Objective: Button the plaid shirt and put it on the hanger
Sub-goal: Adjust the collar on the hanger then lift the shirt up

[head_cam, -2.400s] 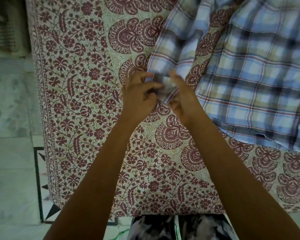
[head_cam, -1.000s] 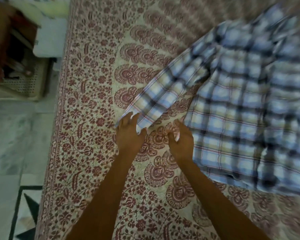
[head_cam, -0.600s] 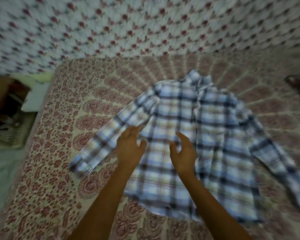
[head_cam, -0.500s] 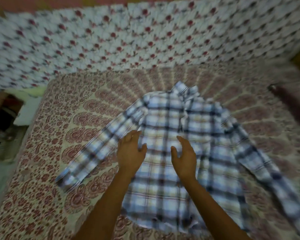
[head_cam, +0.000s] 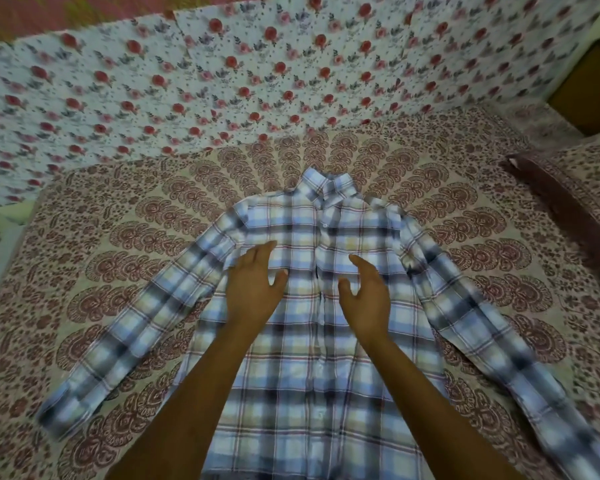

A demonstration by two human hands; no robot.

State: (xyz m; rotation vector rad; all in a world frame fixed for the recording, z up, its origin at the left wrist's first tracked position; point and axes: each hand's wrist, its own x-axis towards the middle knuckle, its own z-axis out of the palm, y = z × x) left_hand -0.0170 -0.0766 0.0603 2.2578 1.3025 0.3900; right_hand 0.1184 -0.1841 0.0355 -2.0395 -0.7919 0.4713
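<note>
Both hands empty, over the chest of the plaid shirt [head_cam: 312, 393], which lies flat and face up on the patterned bedspread [head_cam: 118, 237]. Left hand [head_cam: 253, 289]: fingers straight and together, thumb spread, palm down. Right hand [head_cam: 364, 296]: fingers loosely curved, thumb apart, gripping nothing. Cannot tell if the palms touch the cloth or hang just above it. Button placket [head_cam: 317, 306] runs in the gap between the two hands, front panels closed along it, small white buttons visible, lower part blurred. Collar [head_cam: 326, 188] lies beyond the fingertips, away from the person; hem is down between the forearms, at the frame's bottom edge. One sleeve [head_cam: 125, 334] stretches outward past the left hand, the other sleeve [head_cam: 482, 323] past the right, both slanting back toward the person. Shirt is blue, white and tan check with dark bands and thin red lines, long-sleeved, mostly smooth, a few creases at the shoulders
</note>
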